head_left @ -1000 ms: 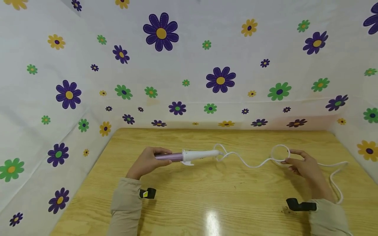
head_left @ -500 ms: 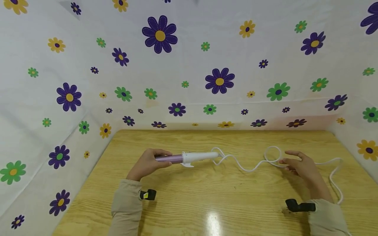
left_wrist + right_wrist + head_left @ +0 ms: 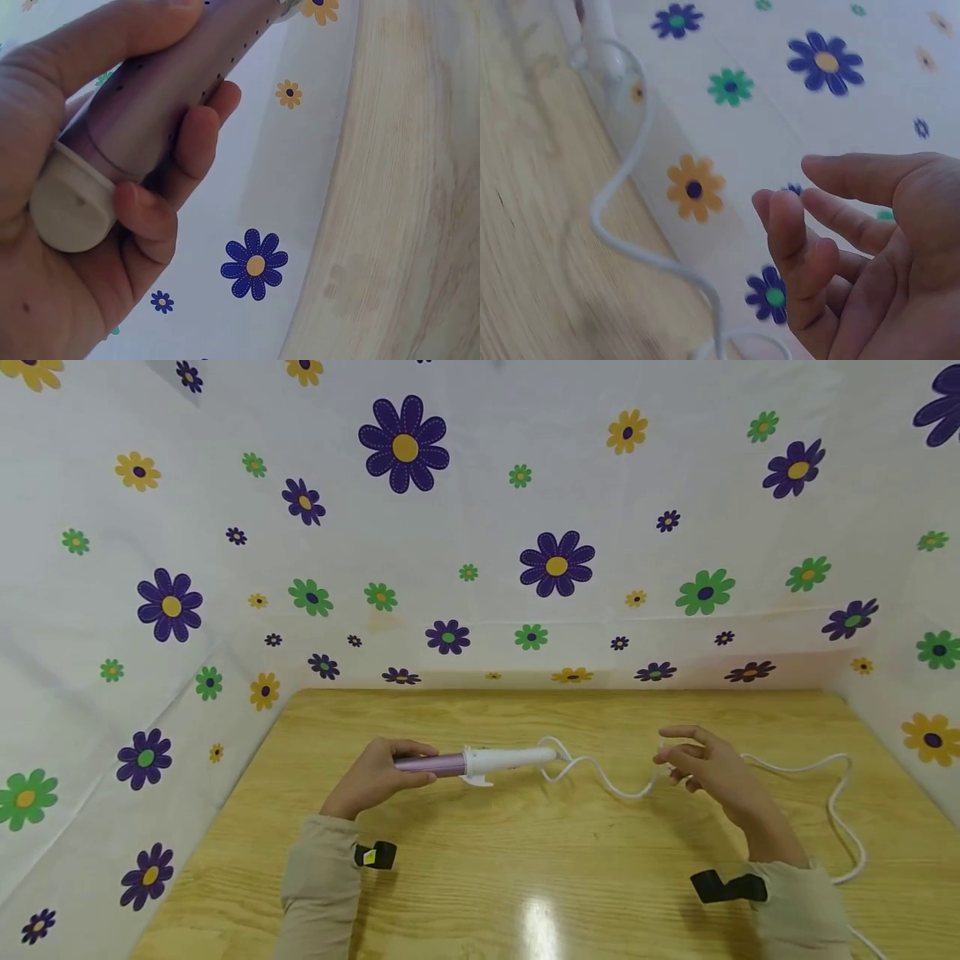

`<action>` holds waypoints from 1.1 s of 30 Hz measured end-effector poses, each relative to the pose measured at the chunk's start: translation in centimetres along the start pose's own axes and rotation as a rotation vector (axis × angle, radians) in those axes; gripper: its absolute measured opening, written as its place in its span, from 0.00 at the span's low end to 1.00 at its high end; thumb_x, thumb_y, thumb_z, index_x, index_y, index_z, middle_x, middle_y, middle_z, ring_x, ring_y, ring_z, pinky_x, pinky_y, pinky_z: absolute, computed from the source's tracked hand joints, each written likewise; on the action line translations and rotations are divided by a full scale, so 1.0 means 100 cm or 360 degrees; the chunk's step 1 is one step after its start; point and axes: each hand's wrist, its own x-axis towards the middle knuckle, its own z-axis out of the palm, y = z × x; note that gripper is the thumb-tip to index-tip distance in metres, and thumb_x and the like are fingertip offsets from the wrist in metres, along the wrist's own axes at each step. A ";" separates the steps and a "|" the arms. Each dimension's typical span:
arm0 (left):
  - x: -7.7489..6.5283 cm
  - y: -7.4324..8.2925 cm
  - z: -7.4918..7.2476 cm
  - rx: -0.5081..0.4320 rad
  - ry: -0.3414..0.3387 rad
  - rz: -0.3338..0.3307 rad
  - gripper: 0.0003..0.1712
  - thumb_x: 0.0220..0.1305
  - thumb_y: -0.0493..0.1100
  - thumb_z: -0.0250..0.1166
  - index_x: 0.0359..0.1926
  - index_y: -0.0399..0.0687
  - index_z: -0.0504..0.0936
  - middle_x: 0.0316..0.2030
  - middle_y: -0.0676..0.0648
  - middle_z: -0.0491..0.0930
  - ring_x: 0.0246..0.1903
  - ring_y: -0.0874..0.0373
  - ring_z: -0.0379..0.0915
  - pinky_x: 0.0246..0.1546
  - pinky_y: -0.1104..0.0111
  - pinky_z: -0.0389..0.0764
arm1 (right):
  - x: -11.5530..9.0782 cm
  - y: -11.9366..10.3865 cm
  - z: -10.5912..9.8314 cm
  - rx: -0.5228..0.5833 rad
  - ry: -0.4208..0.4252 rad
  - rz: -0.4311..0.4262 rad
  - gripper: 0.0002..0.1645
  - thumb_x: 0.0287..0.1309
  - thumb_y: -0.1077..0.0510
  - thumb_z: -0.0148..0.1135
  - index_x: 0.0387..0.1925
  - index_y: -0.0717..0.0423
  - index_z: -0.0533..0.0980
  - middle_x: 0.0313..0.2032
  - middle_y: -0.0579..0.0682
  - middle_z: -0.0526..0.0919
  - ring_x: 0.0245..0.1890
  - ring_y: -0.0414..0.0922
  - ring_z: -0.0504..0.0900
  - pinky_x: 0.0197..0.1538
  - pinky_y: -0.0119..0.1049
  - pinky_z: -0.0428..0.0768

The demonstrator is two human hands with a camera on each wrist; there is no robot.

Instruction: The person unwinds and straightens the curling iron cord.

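Note:
My left hand (image 3: 378,777) grips the lilac barrel of a curling iron (image 3: 510,756), which lies sideways above the table with its white handle to the right. The left wrist view shows fingers and thumb wrapped round the curling iron's barrel (image 3: 150,105), its pale end cap against the palm. From the handle a white cord (image 3: 600,770) runs in waves to the right. Beside it is my right hand (image 3: 708,770), fingers loosely bent and thumb apart. In the right wrist view nothing is between the fingers, and the cord (image 3: 649,259) passes left of them, with a loop low down.
More white cord (image 3: 836,806) trails behind the right hand toward the right front of the wooden table (image 3: 570,860). A white cloth with flower prints (image 3: 480,510) stands as walls at the back and sides. Black wrist cameras sit at both sleeves.
A second ago the right fingers were at the cord's loop; they came away from it, and the hand has moved left along the cord. The left hand and curling iron have stayed nearly still.

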 end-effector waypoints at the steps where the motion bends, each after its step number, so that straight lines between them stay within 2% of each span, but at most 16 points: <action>1: 0.000 0.000 0.000 -0.0008 -0.0001 -0.0003 0.19 0.54 0.47 0.73 0.48 0.48 0.85 0.47 0.41 0.83 0.40 0.53 0.77 0.40 0.64 0.78 | 0.002 -0.003 0.005 -0.0007 -0.0045 -0.0013 0.25 0.71 0.53 0.51 0.64 0.58 0.64 0.34 0.30 0.83 0.28 0.39 0.80 0.31 0.34 0.75; 4: 0.000 0.001 0.001 -0.0031 -0.0002 -0.0014 0.20 0.53 0.46 0.74 0.48 0.49 0.85 0.47 0.41 0.83 0.40 0.53 0.77 0.40 0.64 0.78 | 0.008 -0.012 0.021 -0.0029 -0.0129 -0.0031 0.30 0.70 0.54 0.52 0.66 0.65 0.61 0.38 0.44 0.85 0.28 0.40 0.80 0.31 0.36 0.75; 8: -0.002 -0.001 0.001 -0.0045 0.0005 -0.0006 0.19 0.53 0.46 0.74 0.47 0.48 0.85 0.47 0.41 0.83 0.40 0.52 0.77 0.40 0.64 0.79 | 0.017 -0.013 0.040 -0.0060 -0.0195 -0.0044 0.30 0.69 0.56 0.54 0.66 0.64 0.61 0.44 0.64 0.83 0.27 0.42 0.81 0.29 0.37 0.76; 10: -0.002 -0.002 0.001 -0.0051 0.0007 0.0003 0.19 0.53 0.46 0.74 0.47 0.48 0.86 0.46 0.41 0.83 0.40 0.52 0.77 0.40 0.64 0.79 | 0.021 -0.012 0.048 -0.0083 -0.0242 -0.0043 0.30 0.68 0.56 0.54 0.66 0.64 0.62 0.44 0.68 0.82 0.27 0.45 0.81 0.28 0.37 0.76; 13: -0.001 -0.004 0.002 -0.0055 -0.0004 0.0025 0.20 0.53 0.47 0.74 0.47 0.48 0.86 0.47 0.41 0.83 0.40 0.53 0.76 0.40 0.65 0.78 | 0.024 -0.008 0.057 -0.0100 -0.0313 -0.0042 0.30 0.68 0.56 0.54 0.67 0.64 0.61 0.42 0.67 0.82 0.26 0.48 0.80 0.27 0.36 0.74; 17: 0.001 -0.004 0.002 -0.0053 -0.0019 0.0044 0.20 0.52 0.48 0.74 0.47 0.49 0.86 0.47 0.42 0.83 0.41 0.53 0.77 0.40 0.65 0.78 | 0.026 -0.005 0.068 -0.0133 -0.0339 -0.0070 0.28 0.68 0.55 0.55 0.65 0.64 0.64 0.38 0.65 0.81 0.24 0.48 0.79 0.25 0.34 0.74; 23: 0.004 -0.002 0.000 -0.0033 -0.0012 0.0043 0.21 0.52 0.48 0.75 0.47 0.50 0.86 0.47 0.42 0.83 0.41 0.52 0.76 0.41 0.65 0.77 | 0.028 -0.003 0.075 -0.0224 -0.0276 -0.0163 0.19 0.67 0.54 0.57 0.51 0.63 0.72 0.31 0.61 0.80 0.22 0.47 0.78 0.25 0.34 0.75; 27: 0.003 -0.002 0.001 -0.0046 -0.0021 0.0036 0.22 0.51 0.48 0.75 0.48 0.49 0.86 0.48 0.42 0.83 0.42 0.52 0.76 0.41 0.64 0.78 | 0.027 -0.002 0.073 -0.0308 -0.0247 -0.0153 0.14 0.63 0.53 0.61 0.42 0.61 0.75 0.30 0.58 0.81 0.24 0.45 0.76 0.26 0.33 0.75; 33: 0.001 -0.001 0.001 -0.0094 -0.0024 0.0043 0.22 0.52 0.49 0.74 0.48 0.48 0.85 0.47 0.42 0.83 0.41 0.53 0.77 0.41 0.64 0.78 | 0.027 -0.001 0.068 -0.0510 -0.0159 -0.0102 0.14 0.62 0.51 0.62 0.39 0.59 0.75 0.28 0.54 0.82 0.24 0.43 0.76 0.26 0.32 0.72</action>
